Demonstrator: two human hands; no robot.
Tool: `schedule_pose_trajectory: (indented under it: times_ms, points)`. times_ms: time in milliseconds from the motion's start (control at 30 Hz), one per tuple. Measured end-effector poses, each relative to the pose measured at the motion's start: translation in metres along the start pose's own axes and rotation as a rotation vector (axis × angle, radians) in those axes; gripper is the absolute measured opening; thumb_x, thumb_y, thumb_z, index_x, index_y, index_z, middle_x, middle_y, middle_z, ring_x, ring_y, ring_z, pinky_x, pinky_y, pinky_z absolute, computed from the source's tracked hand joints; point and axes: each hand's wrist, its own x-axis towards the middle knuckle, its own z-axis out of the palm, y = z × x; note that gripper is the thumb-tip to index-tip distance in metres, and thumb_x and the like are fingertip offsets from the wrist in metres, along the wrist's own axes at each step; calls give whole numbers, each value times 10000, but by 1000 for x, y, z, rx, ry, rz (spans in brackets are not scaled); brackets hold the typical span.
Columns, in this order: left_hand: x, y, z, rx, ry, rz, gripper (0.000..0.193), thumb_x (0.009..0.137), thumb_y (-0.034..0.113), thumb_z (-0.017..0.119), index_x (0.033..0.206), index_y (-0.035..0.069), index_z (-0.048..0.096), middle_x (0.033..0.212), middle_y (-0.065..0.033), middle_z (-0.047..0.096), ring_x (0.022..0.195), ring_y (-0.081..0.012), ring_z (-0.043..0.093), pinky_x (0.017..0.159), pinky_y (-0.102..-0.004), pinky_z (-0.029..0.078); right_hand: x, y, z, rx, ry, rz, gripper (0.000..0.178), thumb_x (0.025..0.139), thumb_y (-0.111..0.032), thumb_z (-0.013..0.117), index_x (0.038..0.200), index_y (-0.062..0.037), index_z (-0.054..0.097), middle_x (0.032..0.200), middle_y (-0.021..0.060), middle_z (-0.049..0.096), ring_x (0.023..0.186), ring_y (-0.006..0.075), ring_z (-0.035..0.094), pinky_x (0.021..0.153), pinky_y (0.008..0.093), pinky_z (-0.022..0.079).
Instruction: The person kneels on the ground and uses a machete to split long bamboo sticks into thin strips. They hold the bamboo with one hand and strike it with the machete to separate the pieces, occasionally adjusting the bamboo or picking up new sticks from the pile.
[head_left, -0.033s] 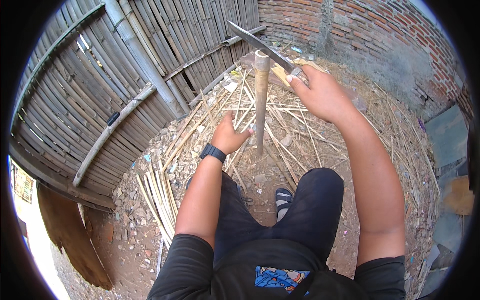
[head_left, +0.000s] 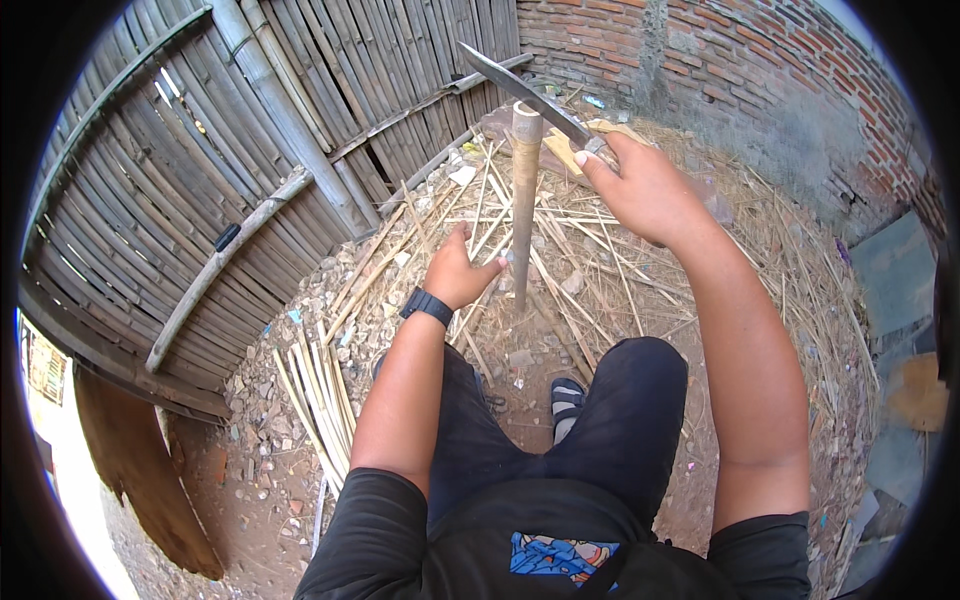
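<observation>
My right hand (head_left: 640, 190) is wrapped round the handle of a machete (head_left: 530, 95), its long dark blade pointing up and to the left. The blade crosses just behind or over the rim of an upright bamboo pole (head_left: 525, 190); whether it touches cannot be made out. To the left of the pole, my left hand (head_left: 464, 272) has its thumb and forefinger apart, the thumb pointing towards the pole. Its other fingers are partly hidden. A dark watch sits on that wrist.
Split bamboo strips (head_left: 590, 235) lie scattered over stony ground around the pole. A bundle of pale strips (head_left: 318, 395) lies by my left knee. A bamboo fence (head_left: 180, 220) stands on the left, a brick wall (head_left: 760, 60) at the back right.
The machete and the top of the bamboo pole have shifted very slightly to the right. My left hand is in the same place.
</observation>
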Motion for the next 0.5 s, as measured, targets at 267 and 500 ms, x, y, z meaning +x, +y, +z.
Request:
schedule_pose_trajectory:
  times_ms: [267, 500]
  points:
    - [56, 14, 40, -64, 72, 185, 896, 789, 344, 785, 1444, -59, 324, 1333, -243, 554, 1171, -351, 604, 972, -410, 497, 2, 17, 6, 225, -73, 80, 533, 947, -398, 541, 1196, 73, 568, 1027, 266, 663, 1008, 379, 646, 882, 442, 485]
    - [71, 52, 57, 8, 90, 114, 380, 885, 348, 688, 1049, 25, 573, 935, -217, 684, 885, -396, 663, 795, -470, 517, -5, 14, -9, 154, 62, 13, 511, 936, -395, 560, 1186, 49, 589, 976, 241, 671, 962, 366, 649, 865, 433, 486]
